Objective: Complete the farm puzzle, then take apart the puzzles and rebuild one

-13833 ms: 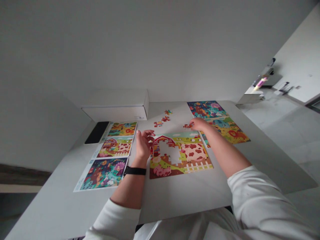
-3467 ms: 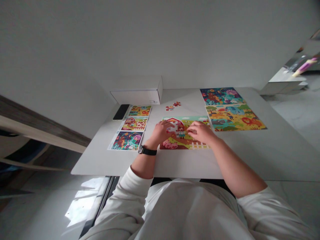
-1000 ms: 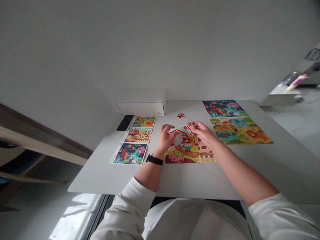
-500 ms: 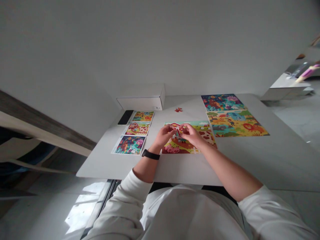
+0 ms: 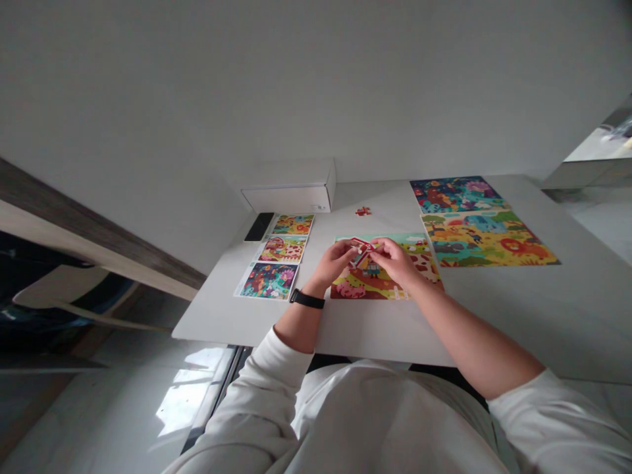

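Note:
Over a farm-scene jigsaw puzzle (image 5: 390, 284), my left hand (image 5: 336, 264) and my right hand (image 5: 396, 261) are close together. Red-and-white puzzle pieces (image 5: 363, 252) are pinched between the fingertips of both; how many there are is too small to tell. The fingers and thumbs cover part of the puzzle's upper middle, so the fit there is hidden. A pink pig shows at the puzzle's lower left and brown cow patches at its right. Farther back on the table lies a loose reddish piece or small cluster (image 5: 363, 211).
On the left stand out a black phone (image 5: 259, 227) and a sheet with three small pictures (image 5: 270, 280). A white box (image 5: 291, 198) sits against the wall. A dark night-scene puzzle (image 5: 457, 195) and a savanna puzzle (image 5: 486, 240) lie at the right of the white table (image 5: 385, 329).
The pieces between my fingers have turned, showing a red-and-white face more plainly, and more of the puzzle shows below them. The whole view has shifted slightly.

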{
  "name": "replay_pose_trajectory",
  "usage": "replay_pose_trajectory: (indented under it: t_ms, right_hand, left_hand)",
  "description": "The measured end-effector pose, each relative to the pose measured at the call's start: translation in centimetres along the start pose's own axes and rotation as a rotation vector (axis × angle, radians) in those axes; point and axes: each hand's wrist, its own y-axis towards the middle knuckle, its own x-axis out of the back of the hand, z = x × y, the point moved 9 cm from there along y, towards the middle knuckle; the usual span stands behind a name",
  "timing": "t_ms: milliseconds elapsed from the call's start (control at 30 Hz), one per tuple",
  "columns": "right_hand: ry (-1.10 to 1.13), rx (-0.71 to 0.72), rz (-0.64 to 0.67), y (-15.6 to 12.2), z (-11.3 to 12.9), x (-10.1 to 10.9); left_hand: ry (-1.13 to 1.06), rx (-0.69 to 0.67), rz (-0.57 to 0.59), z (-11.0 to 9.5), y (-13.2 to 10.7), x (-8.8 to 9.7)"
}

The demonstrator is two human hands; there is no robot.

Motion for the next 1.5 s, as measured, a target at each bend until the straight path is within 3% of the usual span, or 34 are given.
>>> replay_pose_trajectory:
  t_ms: [133,367,600,867,1000,1167,1500]
  right_hand:
    - [0.041,0.006,-0.136,0.0,0.3,1.7]
    - [0.056,0.01,-0.205,-0.2,0.3,2.3]
    - [0.014,0.015,-0.137,-0.1,0.1,1.5]
    - [-0.091,0.108,-0.245,0.1,-0.6,3.1]
    - [-0.287,0.272,-0.196,-0.5,2.1,2.6]
    - [-0.527,0.547,-0.038,-1.9,5.6,0.3]
    - [-0.613,0.575,0.016,-2.0,5.1,-0.4]
  left_hand:
    - [0.007,0.066,-0.047,0.3,-0.2,0.7]
    - [-0.009,0.124,0.107,0.4,-0.6,-1.3]
    - [0.006,0.107,-0.013,0.8,-0.3,0.4]
    - [-0.033,0.163,-0.084,1.4,0.0,1.6]
    - [-0.025,0.177,-0.06,1.4,-0.1,1.4]
    - [0.006,0.18,-0.029,1.1,-0.3,1.2]
    - [0.024,0.196,0.012,0.6,-0.5,0.8]
